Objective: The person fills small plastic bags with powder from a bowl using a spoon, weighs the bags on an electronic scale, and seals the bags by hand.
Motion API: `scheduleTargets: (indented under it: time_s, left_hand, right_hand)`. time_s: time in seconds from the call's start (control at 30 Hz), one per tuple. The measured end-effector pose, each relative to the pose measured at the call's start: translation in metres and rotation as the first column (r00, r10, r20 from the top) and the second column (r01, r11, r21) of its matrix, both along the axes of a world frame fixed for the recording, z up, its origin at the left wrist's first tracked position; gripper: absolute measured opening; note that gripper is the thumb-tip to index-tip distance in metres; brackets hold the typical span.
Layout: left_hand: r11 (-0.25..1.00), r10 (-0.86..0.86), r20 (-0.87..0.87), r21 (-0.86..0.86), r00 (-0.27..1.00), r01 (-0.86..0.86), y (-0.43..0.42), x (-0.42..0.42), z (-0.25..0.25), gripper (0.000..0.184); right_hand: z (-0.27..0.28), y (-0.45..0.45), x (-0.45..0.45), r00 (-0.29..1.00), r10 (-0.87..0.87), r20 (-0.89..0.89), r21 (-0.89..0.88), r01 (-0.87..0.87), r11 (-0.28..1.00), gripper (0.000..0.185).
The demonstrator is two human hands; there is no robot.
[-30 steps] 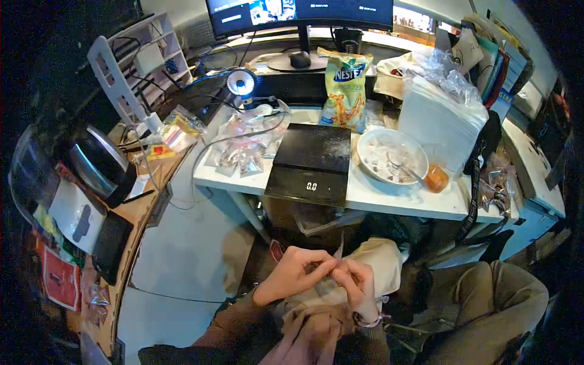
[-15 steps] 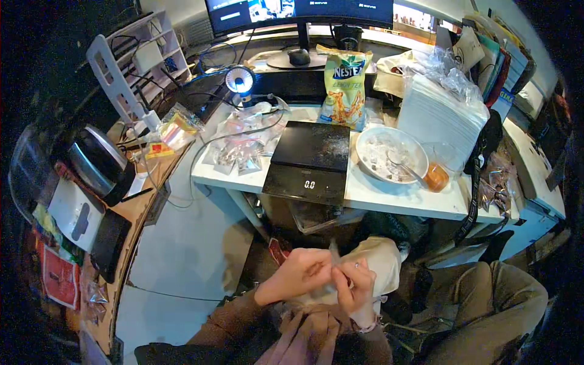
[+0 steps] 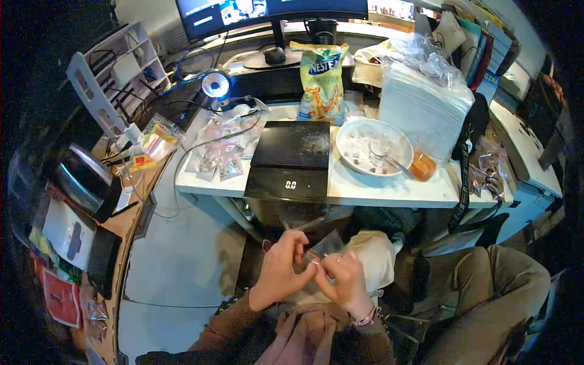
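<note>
R hand (image 3: 344, 278): grip pinched on sm. clear bag (image 3: 327, 244), just off desk's (image 3: 374, 193) front edge. L hand (image 3: 278, 271): thumb at bag, fingertips apart from it. Scale (image 3: 292, 145) on desk reads 0.0, btwn bowl (image 3: 364, 167) w/ spoon (image 3: 398, 165) & clear pkts (image 3: 229, 165).

Monitor (image 3: 304, 8) cut off at the top edge, clear bag (image 3: 328, 243) partly hidden by fingers (image 3: 333, 263)

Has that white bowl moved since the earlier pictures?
No. The bowl sits at the same spot on the white table, beside the black scale; only the view shifted.
</note>
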State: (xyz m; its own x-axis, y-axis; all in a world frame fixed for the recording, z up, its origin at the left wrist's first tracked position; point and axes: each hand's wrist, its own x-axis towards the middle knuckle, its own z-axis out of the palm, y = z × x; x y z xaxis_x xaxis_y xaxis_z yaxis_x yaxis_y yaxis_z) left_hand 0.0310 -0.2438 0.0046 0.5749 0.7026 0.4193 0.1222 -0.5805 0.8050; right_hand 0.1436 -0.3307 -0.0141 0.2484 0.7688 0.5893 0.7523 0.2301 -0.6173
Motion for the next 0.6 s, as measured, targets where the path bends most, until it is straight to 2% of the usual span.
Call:
scheduleTargets:
  time_s: [0.03,0.07,0.17,0.33,0.43,0.6]
  left_hand:
    - [0.998,0.060,0.072,0.020,0.996,-0.061,-0.001,0.003,0.002,0.015]
    - [0.998,0.054,0.070,0.019,0.996,-0.055,0.001,0.001,0.002,0.015]
    - [0.993,-0.119,-0.165,-0.001,0.979,0.121,0.008,-0.012,0.001,0.017]
    - [0.992,-0.126,-0.154,-0.006,0.980,0.126,0.008,-0.005,0.001,0.017]
    - [0.993,0.075,-0.173,-0.079,0.982,-0.090,0.008,-0.003,-0.001,0.018]
    - [0.992,0.079,-0.226,-0.077,0.971,-0.099,0.003,-0.010,0.005,0.014]
  right_hand:
    - [0.002,0.000,0.002,0.998,0.057,0.034,-0.028,-0.056,0.998,0.010]
    - [0.003,0.000,0.003,0.998,0.051,0.033,-0.029,-0.050,0.998,0.010]
    - [0.009,0.000,0.003,1.000,0.027,0.016,-0.105,-0.025,0.994,0.012]
    - [0.002,0.000,-0.003,0.998,-0.065,0.009,-0.142,0.065,0.988,0.011]
    - [0.000,-0.004,-0.019,0.993,0.016,-0.118,0.084,-0.006,0.996,0.019]
    - [-0.007,-0.014,-0.027,0.981,0.024,-0.195,-0.056,-0.036,0.998,0.032]
